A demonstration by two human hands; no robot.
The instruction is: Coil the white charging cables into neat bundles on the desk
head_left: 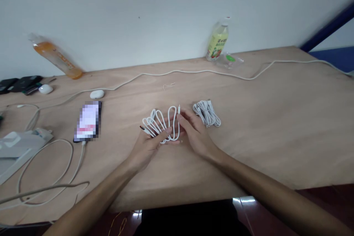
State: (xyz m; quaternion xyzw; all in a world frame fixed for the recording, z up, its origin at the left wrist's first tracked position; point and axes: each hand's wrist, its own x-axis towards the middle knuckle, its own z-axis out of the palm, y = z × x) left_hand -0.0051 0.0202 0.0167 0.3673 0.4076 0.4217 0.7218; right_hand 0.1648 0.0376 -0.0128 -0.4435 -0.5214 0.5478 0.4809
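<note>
A white charging cable (159,120), gathered in several loose zigzag loops, is held up between both hands over the table. My left hand (151,142) has closed on the loops, thumb lying across them, with a plug end poking out at its left side. Near the cable's other end, my right hand (195,132) pinches the cord just below an upright white connector (179,109). Beyond the right fingers, a bundle of folded white cables (207,113) rests on the table. Some fingertips are hidden behind the loops.
A phone (87,121) with a cable plugged in lies left, near a white earbud case (97,94). Along the wall stand an orange drink bottle (56,58) and a yellow-green bottle (218,41). One long cord (188,71) crosses the table (276,129). A white bag (19,151) sits far left.
</note>
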